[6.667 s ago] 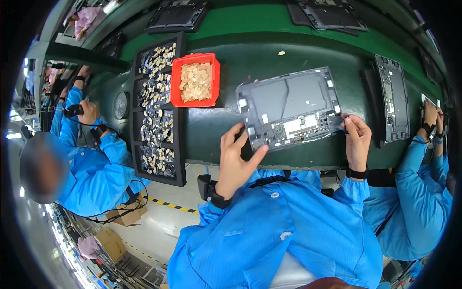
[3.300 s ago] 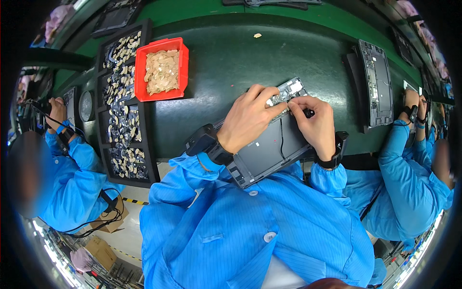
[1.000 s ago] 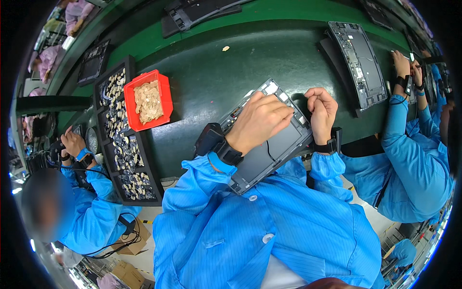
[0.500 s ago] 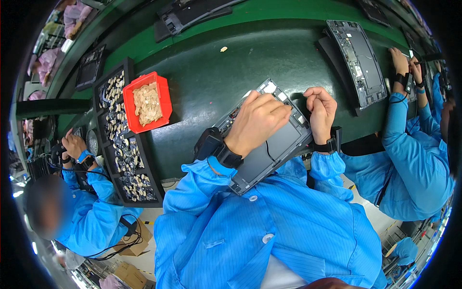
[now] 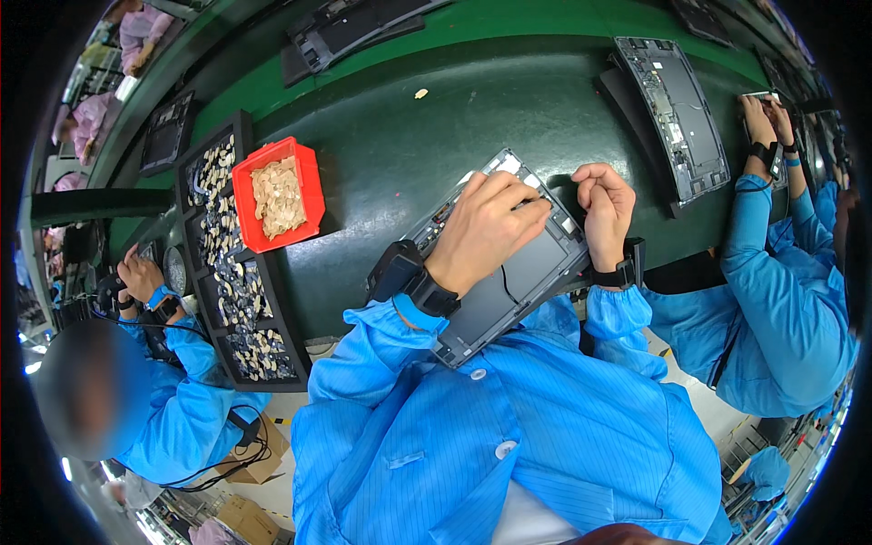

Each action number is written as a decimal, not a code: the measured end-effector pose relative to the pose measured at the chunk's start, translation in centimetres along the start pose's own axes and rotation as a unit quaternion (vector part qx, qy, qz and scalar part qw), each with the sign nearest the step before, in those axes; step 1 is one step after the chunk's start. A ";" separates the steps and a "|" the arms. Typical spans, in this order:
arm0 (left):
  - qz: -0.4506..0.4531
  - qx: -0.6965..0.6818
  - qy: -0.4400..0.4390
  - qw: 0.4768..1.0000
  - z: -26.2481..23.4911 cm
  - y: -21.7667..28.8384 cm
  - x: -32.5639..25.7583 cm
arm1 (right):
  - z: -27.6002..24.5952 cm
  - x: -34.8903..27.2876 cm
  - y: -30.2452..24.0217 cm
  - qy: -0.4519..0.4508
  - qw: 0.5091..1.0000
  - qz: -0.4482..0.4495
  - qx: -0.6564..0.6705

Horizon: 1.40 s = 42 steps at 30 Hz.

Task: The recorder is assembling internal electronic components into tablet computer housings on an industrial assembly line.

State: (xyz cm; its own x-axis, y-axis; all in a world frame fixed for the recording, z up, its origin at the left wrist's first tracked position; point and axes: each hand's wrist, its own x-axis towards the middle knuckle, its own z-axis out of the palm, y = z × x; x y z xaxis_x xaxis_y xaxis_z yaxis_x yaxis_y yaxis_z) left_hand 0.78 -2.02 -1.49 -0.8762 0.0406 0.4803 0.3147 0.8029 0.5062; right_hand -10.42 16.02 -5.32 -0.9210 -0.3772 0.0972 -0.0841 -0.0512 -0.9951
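Note:
A grey tablet-like housing (image 5: 531, 263) with a thin black cable and small parts along its upper edge lies slanted in front of me. My left hand (image 5: 486, 227) is over its upper middle, fingers bent down and drawn together. Whatever those fingertips hold or press is hidden beneath the hand. At the housing's right edge is my right hand (image 5: 607, 213), its fingers curled in toward the thumb. No object shows in that curl, but its inside is partly hidden. Both wrists wear black bands.
Left of me, a red bin (image 5: 315, 195) of tan flakes stands by a black compartment tray (image 5: 282, 318) of small parts. One tan piece (image 5: 421, 94) lies on the green table. Another housing (image 5: 677, 118) rests at right. Co-workers sit on both sides; more housings lie along the far strip.
My hands and the housing under them stay practically still. A housing on the far strip has shifted left. The right co-worker's hands and the left co-worker's head have moved.

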 end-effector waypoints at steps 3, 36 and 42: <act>0.006 -0.006 0.008 1.000 0.1 0.0 0.0 | 0.0 -0.1 -0.1 0.000 1.000 0.000 -0.001; -0.119 0.163 -0.117 0.972 2.3 7.2 -5.2 | 0.0 -1.7 -2.1 -0.149 0.947 -0.086 -0.271; -0.108 0.160 -0.121 0.974 2.6 7.3 -5.8 | 3.6 -4.1 -5.2 -0.107 0.898 -0.035 -0.426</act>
State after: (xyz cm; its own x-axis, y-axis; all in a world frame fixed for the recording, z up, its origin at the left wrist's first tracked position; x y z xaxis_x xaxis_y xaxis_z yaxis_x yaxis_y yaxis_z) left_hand 7.16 5.13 -2.47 -0.9820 -0.0424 0.1839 0.0167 0.9511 0.3085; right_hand -4.81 14.50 -0.45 -0.8156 -0.5745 0.0693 -0.4832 0.6102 -0.6278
